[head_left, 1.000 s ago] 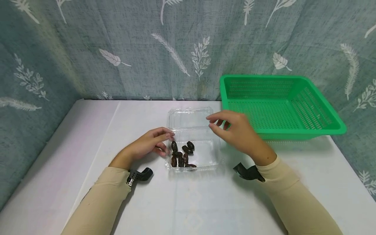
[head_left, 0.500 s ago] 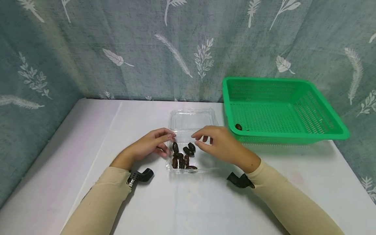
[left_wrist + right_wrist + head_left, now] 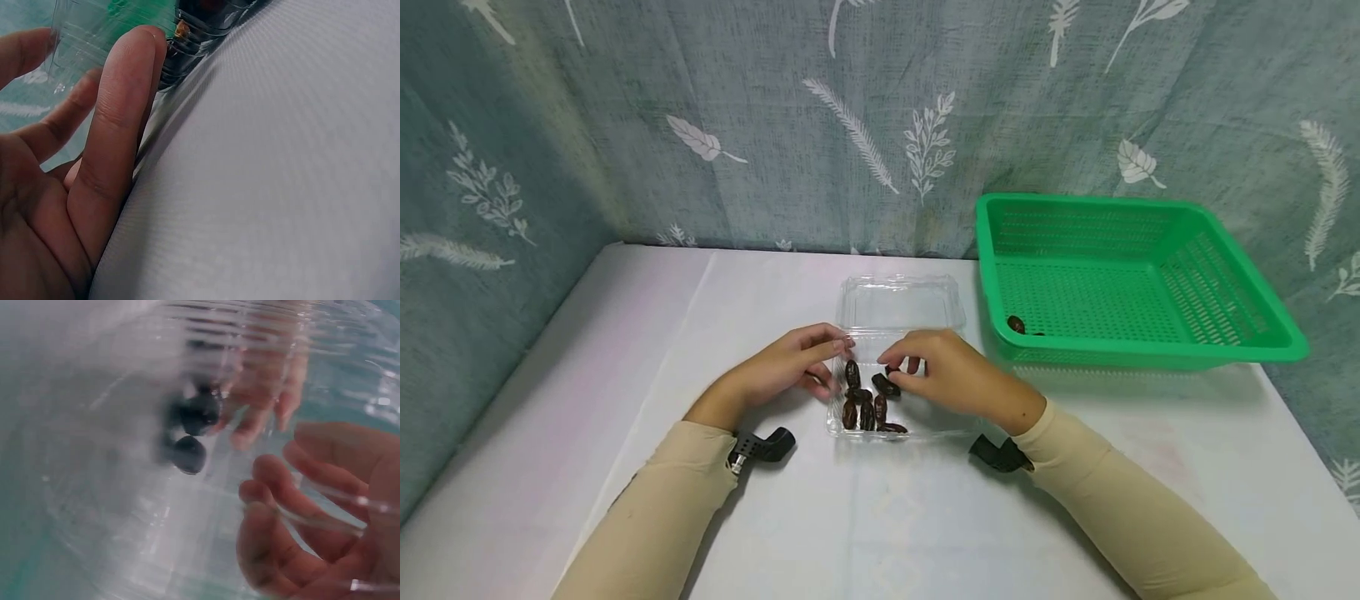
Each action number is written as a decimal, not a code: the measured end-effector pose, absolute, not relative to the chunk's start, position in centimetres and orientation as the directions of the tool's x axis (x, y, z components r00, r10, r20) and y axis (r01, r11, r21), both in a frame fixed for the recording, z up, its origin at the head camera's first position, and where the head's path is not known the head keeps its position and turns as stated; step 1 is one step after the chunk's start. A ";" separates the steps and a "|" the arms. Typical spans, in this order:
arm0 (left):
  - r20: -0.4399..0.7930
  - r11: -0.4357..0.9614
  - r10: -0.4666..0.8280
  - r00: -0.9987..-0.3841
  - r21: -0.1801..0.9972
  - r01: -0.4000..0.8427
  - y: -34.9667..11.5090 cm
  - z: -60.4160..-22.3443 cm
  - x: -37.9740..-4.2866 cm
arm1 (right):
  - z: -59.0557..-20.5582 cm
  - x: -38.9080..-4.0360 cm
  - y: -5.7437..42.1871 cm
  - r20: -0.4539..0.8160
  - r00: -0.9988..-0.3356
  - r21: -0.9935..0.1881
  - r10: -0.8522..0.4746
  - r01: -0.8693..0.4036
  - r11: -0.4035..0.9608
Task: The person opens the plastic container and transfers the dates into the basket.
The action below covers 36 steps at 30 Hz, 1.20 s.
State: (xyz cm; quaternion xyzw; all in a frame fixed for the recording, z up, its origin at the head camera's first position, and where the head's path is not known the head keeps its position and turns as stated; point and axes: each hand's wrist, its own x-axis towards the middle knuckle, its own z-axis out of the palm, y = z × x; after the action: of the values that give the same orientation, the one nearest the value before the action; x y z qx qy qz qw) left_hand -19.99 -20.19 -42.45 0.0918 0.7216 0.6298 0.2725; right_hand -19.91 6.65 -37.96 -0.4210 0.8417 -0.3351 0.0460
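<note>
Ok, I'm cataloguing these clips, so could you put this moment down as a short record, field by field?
left hand: at the left edge of the clear container, fingers spread
right hand: over the container, fingertips close by the dates; whether one is gripped is unclear
lid: open, on the far side
dates in container: mostly grouped toward the left
green basket: right of the container, dates partly visible in its near left corner
table: white
backdrop: grey-green, white leaf print
</note>
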 end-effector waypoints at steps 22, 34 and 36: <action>-0.269 0.202 0.484 -0.833 0.960 -0.193 -20.3 -42.3 -20.2 | -39.4 -20.0 6.2 0.051 -0.719 -0.459 -0.693 -0.633 0.623; -0.282 0.200 0.481 -0.830 0.957 -0.209 -20.3 -42.4 -19.9 | -39.4 -19.6 6.2 0.023 -0.707 -0.414 -0.707 -0.650 0.637; -0.278 0.196 0.477 -0.834 0.958 -0.207 -20.3 -42.3 -20.0 | -39.3 -19.6 6.2 0.034 -0.710 -0.406 -0.703 -0.653 0.639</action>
State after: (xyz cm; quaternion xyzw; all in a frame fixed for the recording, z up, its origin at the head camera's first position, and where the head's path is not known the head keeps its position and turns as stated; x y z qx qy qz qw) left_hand -19.96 -20.26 -42.35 0.0932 0.7236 0.6272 0.2728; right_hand -19.60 6.16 -39.32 -0.3755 0.9031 -0.1984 0.0634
